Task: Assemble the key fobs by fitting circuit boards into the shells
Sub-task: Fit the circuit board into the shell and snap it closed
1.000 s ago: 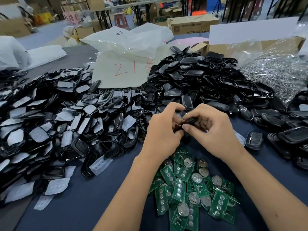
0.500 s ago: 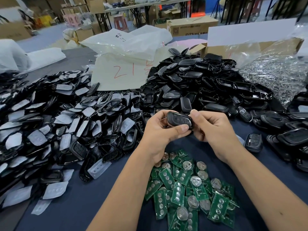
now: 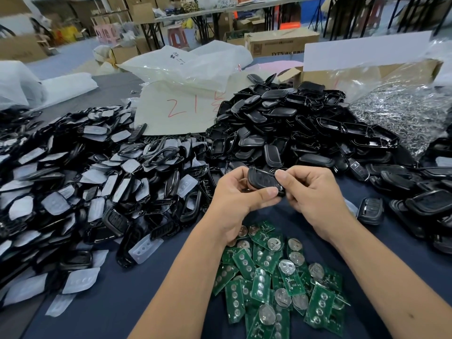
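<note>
Fob: your black key fob (image 3: 265,181) sits above the green circuit boards (image 3: 274,277), seemingly closed.
Left hand (image 3: 238,201): thumb and fingers pinch it.
Right hand (image 3: 315,195): fingers clamp its right end.

A glossy black plastic key fob (image 3: 265,181) sits above a heap of green circuit boards (image 3: 276,277) dotted with silver coin cells, on a dark navy table cloth (image 3: 110,311). Toward the table's left edge, black shells carry translucent white rubber pads (image 3: 144,248). A cream sheet (image 3: 176,113) bears red handwritten marks.
</note>
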The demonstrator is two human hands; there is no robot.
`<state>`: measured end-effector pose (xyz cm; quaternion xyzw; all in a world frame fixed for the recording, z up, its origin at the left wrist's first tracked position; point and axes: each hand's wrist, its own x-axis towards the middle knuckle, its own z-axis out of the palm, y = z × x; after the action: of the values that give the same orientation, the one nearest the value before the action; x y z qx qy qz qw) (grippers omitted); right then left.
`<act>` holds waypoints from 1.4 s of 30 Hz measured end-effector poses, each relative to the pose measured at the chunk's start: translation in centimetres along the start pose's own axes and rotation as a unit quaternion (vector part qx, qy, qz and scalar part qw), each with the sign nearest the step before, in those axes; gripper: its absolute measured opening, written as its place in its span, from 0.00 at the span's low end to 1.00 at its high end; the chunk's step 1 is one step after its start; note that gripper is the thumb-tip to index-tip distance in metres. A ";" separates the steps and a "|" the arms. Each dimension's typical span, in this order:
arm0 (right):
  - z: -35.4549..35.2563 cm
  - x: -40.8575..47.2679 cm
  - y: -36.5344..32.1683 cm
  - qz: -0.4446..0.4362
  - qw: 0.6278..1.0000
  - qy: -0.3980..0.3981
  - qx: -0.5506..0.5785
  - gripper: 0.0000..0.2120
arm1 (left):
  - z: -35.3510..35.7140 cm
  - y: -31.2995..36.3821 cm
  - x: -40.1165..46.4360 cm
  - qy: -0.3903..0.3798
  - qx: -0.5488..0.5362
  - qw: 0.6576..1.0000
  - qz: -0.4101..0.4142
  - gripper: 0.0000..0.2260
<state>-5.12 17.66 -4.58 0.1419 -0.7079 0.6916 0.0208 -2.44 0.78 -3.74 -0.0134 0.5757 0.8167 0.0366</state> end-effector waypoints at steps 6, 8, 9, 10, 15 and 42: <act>-0.1 0.0 0.4 -0.112 0.977 0.081 -0.162 0.10 | 0.4 -0.3 0.3 0.103 0.121 0.983 0.089 0.17; 0.1 -0.2 0.2 -0.138 0.965 0.103 -0.199 0.07 | 0.1 -0.1 0.4 0.134 0.190 0.963 0.135 0.18; 0.2 -0.2 0.1 -0.139 0.964 0.104 -0.202 0.07 | 0.0 0.0 0.5 0.140 0.217 0.954 0.154 0.17; 0.2 -0.3 0.1 -0.136 0.964 0.103 -0.202 0.06 | -0.1 0.0 0.4 0.143 0.234 0.947 0.166 0.16; 0.1 -0.3 0.0 -0.140 0.964 0.098 -0.204 0.03 | -0.1 0.1 0.1 0.144 0.256 0.940 0.177 0.13; 0.0 -0.2 -0.1 -0.035 0.992 0.034 -0.117 0.08 | -0.7 -0.6 0.7 0.075 0.264 0.956 0.098 0.11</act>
<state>-4.93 17.69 -4.55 0.1397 -0.7777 0.6070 0.0854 -3.14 0.33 -4.58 -0.0078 0.7705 0.6316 -0.0851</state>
